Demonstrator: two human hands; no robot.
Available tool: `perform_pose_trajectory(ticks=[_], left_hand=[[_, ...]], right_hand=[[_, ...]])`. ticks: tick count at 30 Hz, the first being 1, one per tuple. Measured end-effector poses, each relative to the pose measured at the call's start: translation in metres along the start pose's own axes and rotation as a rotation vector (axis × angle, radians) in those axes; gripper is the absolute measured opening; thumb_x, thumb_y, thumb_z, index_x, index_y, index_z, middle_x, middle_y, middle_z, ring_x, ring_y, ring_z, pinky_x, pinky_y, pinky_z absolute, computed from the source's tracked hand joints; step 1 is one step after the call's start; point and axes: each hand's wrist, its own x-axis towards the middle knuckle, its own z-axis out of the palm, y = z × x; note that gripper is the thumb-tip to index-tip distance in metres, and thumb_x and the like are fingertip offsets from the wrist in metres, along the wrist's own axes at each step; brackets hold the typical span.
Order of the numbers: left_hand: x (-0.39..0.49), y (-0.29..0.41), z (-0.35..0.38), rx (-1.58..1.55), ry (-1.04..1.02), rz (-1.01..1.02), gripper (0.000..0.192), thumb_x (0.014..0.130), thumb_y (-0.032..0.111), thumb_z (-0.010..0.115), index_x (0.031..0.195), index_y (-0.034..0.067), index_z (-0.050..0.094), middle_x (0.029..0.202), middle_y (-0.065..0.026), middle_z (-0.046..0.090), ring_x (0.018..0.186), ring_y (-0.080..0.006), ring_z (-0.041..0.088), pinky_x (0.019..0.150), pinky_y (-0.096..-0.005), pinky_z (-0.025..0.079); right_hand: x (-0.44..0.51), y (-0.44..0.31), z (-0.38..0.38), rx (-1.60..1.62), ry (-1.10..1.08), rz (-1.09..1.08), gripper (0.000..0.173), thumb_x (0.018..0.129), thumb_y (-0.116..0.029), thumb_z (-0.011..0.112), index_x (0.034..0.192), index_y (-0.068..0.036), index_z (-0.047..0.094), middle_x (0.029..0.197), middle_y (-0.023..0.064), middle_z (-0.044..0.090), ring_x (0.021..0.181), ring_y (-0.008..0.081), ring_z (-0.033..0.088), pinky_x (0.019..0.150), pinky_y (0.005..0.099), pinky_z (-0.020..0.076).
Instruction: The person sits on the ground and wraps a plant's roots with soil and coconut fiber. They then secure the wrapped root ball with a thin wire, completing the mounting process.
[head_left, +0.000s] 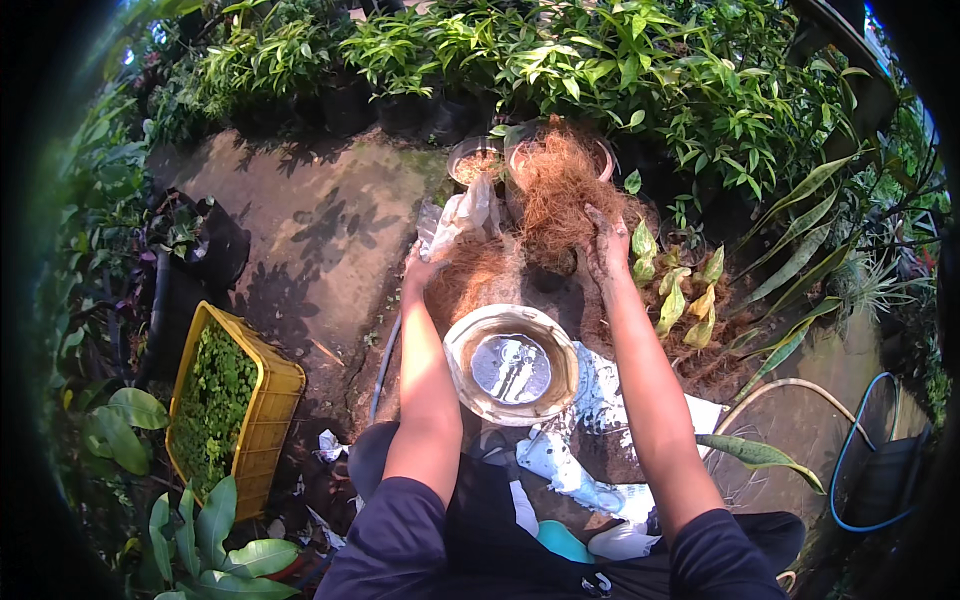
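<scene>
My right hand grips a large loose clump of brown coconut fibre. The clump spreads over the front of a round plastic pot and hides most of its inside. Further left, my left hand is at the side of a crumpled translucent plastic bag, its fingers closed around the bag's edge. More loose fibre lies just below the bag, near that hand. Between my forearms stands a white bucket with water in the bottom. A smaller bowl of pale chips sits behind the bag.
A yellow plastic crate of small green plants stands at left. Variegated potted plants and long sansevieria leaves are on the right. A torn white sack lies by my feet. A blue hose loops at right; leafy shrubs line the back.
</scene>
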Motion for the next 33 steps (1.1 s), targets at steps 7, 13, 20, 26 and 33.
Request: perform_pose_trajectory(ticks=[7, 13, 20, 26, 33], left_hand=[[-0.013, -0.031, 0.051, 0.296, -0.080, -0.167, 0.101, 0.067, 0.040, 0.093, 0.148, 0.005, 0.046, 0.136, -0.0219, 0.062, 0.127, -0.0349, 0.059, 0.107, -0.0425, 0.047], [-0.008, 0.022, -0.002, -0.190, 0.134, 0.138, 0.054, 0.086, 0.034, 0.078, 0.129, 0.004, 0.064, 0.117, -0.0167, 0.069, 0.104, -0.0305, 0.068, 0.095, -0.0411, 0.053], [-0.009, 0.110, -0.069, -1.027, 0.040, -0.058, 0.043, 0.093, 0.026, 0.069, 0.126, 0.000, 0.060, 0.109, -0.0123, 0.069, 0.090, -0.0253, 0.070, 0.072, -0.0420, 0.060], [-0.013, 0.102, -0.063, -1.031, 0.079, -0.157, 0.035, 0.095, 0.023, 0.064, 0.120, -0.001, 0.062, 0.100, -0.0122, 0.070, 0.083, -0.0260, 0.070, 0.072, -0.0440, 0.061], [-0.023, -0.032, 0.004, -0.228, -0.080, -0.360, 0.055, 0.092, 0.043, 0.067, 0.130, 0.004, 0.059, 0.116, -0.0134, 0.066, 0.097, -0.0273, 0.069, 0.081, -0.0461, 0.059]], right_hand=[[-0.014, -0.022, -0.021, -0.063, 0.092, 0.010, 0.046, 0.088, 0.001, 0.070, 0.131, -0.006, 0.054, 0.121, 0.0093, 0.066, 0.106, 0.0245, 0.067, 0.084, 0.0404, 0.0616], [-0.018, -0.016, -0.007, -0.058, 0.020, 0.000, 0.046, 0.090, -0.002, 0.070, 0.134, -0.007, 0.055, 0.124, 0.0081, 0.066, 0.107, 0.0234, 0.067, 0.083, 0.0380, 0.0621], [-0.015, -0.021, -0.019, -0.003, 0.014, -0.051, 0.048, 0.091, 0.000, 0.067, 0.136, -0.007, 0.053, 0.127, 0.0099, 0.065, 0.112, 0.0253, 0.066, 0.089, 0.0381, 0.0615], [-0.020, -0.024, -0.024, -0.001, 0.056, -0.035, 0.049, 0.091, -0.002, 0.067, 0.137, -0.009, 0.052, 0.128, 0.0091, 0.063, 0.112, 0.0256, 0.066, 0.084, 0.0393, 0.0626], [-0.035, -0.027, -0.019, -0.015, 0.009, -0.026, 0.050, 0.092, -0.003, 0.065, 0.139, -0.011, 0.050, 0.129, 0.0093, 0.062, 0.112, 0.0261, 0.066, 0.083, 0.0416, 0.0631]])
